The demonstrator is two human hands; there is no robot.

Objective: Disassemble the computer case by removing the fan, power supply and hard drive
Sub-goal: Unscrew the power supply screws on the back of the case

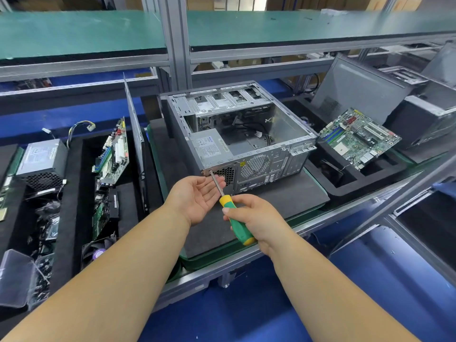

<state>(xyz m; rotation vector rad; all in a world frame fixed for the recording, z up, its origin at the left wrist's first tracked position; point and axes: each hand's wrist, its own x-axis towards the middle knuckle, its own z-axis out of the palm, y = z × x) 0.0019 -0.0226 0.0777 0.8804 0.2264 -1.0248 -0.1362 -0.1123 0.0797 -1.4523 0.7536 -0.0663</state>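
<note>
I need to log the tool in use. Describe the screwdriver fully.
The screwdriver has a green handle with yellow bands at both ends, plastic by the look, and a thin bare metal shaft. It slants up and to the left, its tip at a screw on the upper left corner of the computer case's rear panel. The right hand grips the handle; the open left hand is cupped under the shaft.

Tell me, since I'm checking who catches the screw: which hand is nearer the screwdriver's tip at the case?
Left. The left hand lies open, palm up, just below the screwdriver tip at the computer case corner. The right hand grips the handle, farther back.
</note>
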